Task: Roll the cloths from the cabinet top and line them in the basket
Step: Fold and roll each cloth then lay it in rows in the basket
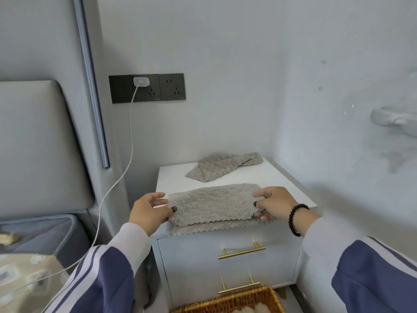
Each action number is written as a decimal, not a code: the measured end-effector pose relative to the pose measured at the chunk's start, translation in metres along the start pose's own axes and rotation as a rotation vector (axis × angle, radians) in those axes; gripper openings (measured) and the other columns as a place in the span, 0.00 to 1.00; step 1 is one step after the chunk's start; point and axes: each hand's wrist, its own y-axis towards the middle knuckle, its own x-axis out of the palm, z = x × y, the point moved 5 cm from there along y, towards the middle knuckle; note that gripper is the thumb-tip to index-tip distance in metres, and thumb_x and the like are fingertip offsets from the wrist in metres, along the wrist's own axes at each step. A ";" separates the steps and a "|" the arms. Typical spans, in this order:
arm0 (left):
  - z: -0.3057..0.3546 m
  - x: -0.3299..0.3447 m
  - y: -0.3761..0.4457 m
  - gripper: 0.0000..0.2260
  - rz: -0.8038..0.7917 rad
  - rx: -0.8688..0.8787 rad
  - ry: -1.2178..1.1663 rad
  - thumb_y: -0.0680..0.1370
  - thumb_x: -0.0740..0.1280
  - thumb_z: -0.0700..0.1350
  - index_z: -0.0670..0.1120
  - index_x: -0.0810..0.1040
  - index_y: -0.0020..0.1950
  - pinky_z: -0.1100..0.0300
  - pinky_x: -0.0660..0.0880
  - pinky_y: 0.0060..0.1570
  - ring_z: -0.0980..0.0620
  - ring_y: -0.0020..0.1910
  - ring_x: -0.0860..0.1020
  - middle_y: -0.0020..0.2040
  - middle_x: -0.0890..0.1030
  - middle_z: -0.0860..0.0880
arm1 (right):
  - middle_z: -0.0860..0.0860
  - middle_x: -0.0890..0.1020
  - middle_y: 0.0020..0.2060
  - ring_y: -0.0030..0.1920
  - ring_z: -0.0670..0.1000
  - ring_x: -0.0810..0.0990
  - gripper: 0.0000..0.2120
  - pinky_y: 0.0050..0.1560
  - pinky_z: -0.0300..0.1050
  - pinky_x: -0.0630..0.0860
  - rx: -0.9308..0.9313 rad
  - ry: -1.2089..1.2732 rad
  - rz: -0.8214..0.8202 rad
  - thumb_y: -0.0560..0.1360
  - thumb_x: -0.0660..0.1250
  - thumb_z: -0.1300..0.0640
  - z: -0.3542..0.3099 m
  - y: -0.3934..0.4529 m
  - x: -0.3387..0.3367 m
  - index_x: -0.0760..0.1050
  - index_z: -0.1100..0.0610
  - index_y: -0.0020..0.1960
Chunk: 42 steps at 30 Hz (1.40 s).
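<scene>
Head view: a grey cloth [212,206] lies folded along the near edge of the white cabinet top [282,177], its lower layer hanging slightly over the front. The left hand [151,211] pinches its left end, the right hand [274,205] pinches its right end. A second cloth [223,166] lies crumpled at the far side. The wicker basket [232,301] sits on the floor below the drawers [203,256]
</scene>
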 end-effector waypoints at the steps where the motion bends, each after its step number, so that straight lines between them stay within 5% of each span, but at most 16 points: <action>1: -0.002 -0.001 0.000 0.21 0.008 -0.002 0.002 0.69 0.72 0.28 0.41 0.76 0.60 0.54 0.79 0.44 0.47 0.48 0.80 0.53 0.81 0.43 | 0.53 0.74 0.55 0.35 0.52 0.84 0.13 0.31 0.41 0.80 -0.029 -0.013 0.012 0.75 0.64 0.70 0.000 -0.001 -0.002 0.76 0.58 0.55; 14: -0.011 -0.004 0.004 0.19 -0.046 0.000 0.156 0.70 0.68 0.26 0.44 0.78 0.55 0.58 0.79 0.39 0.45 0.49 0.81 0.53 0.81 0.44 | 0.54 0.72 0.59 0.30 0.48 0.82 0.19 0.32 0.38 0.79 -0.058 -0.070 -0.034 0.74 0.62 0.73 0.009 -0.003 -0.023 0.76 0.59 0.61; 21: -0.014 -0.001 0.001 0.21 -0.108 0.013 0.345 0.69 0.67 0.25 0.50 0.78 0.51 0.50 0.78 0.54 0.48 0.56 0.79 0.53 0.80 0.47 | 0.55 0.65 0.71 0.33 0.51 0.83 0.23 0.35 0.40 0.80 0.017 -0.142 -0.177 0.74 0.64 0.73 0.025 -0.009 -0.019 0.71 0.59 0.66; 25: -0.004 0.004 -0.001 0.20 -0.083 0.086 0.533 0.70 0.71 0.35 0.51 0.77 0.58 0.58 0.73 0.57 0.50 0.61 0.76 0.61 0.78 0.49 | 0.53 0.72 0.65 0.39 0.50 0.81 0.18 0.39 0.40 0.76 -0.060 -0.349 -0.023 0.71 0.71 0.62 0.013 -0.007 -0.027 0.75 0.53 0.60; 30: 0.018 0.025 -0.006 0.15 -0.020 0.235 0.639 0.78 0.66 0.42 0.50 0.74 0.64 0.69 0.69 0.41 0.53 0.51 0.75 0.69 0.71 0.49 | 0.52 0.67 0.65 0.56 0.51 0.73 0.18 0.58 0.45 0.73 -0.265 -0.584 0.224 0.76 0.65 0.54 -0.009 -0.003 -0.016 0.72 0.54 0.65; 34: 0.026 0.057 -0.006 0.17 -0.091 0.376 0.684 0.80 0.62 0.42 0.48 0.70 0.69 0.61 0.65 0.65 0.51 0.69 0.69 0.71 0.70 0.51 | 0.51 0.61 0.73 0.72 0.51 0.62 0.20 0.71 0.48 0.63 -0.494 -0.680 0.161 0.79 0.57 0.55 -0.026 0.003 0.029 0.66 0.55 0.71; 42: 0.000 0.094 0.024 0.21 -0.223 0.355 0.866 0.83 0.55 0.47 0.50 0.59 0.77 0.55 0.54 0.74 0.47 0.77 0.56 0.78 0.58 0.45 | 0.51 0.55 0.77 0.77 0.52 0.51 0.26 0.76 0.52 0.49 -0.580 -0.958 -0.094 0.82 0.45 0.42 -0.007 0.031 0.094 0.56 0.52 0.77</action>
